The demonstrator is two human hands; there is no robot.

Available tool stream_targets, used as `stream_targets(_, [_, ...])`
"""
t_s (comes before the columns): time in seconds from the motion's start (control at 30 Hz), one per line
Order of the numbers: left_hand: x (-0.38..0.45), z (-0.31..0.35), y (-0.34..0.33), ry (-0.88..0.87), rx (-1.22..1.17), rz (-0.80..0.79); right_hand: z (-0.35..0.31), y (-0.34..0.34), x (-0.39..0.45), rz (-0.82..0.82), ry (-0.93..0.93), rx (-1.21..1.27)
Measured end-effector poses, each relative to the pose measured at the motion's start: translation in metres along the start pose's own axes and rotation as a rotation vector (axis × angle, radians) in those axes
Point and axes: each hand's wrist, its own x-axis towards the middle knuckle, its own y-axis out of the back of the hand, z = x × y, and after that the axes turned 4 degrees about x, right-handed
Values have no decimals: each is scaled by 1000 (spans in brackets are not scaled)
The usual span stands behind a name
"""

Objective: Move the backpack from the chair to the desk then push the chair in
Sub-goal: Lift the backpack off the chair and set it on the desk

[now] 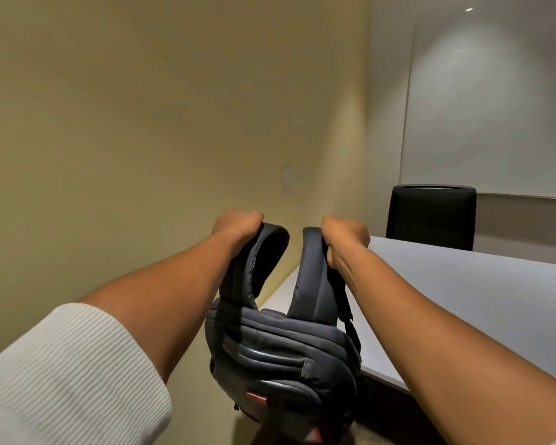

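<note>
A dark grey padded backpack (283,354) hangs in the air in front of me, at the near left edge of the pale grey desk (463,293). My left hand (236,224) is closed around its left shoulder strap near the top. My right hand (342,239) grips the right shoulder strap the same way. Both straps are pulled up and taut, and the bag's body dangles below my wrists, partly over the desk's edge. The chair that the backpack came from is out of view.
A black chair (430,216) stands at the far end of the desk, backrest upright against it. A beige wall runs along the left, with a small wall plate (286,178). A whiteboard (495,101) covers the right wall.
</note>
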Motion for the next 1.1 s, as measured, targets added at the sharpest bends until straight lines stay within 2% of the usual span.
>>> stream_targets(0.23, [114,39,-13,-159,24,-58,-20,-57,54,49,-42,77])
stream_targets(0.63, [280,107,-100,-407,64,-213,-12,-138,166,148,-201,336])
stream_targets(0.77, [323,136,-119,-531,164,-290,-9,-176,194,165,-239,425])
stream_targets(0.9, [354,165,-136,-699,236,-291,-6,-218,217,222,-218,457])
stream_targets(1.1, [380,182,-172,-906,387,-334,10,-265,245,299,-282,546])
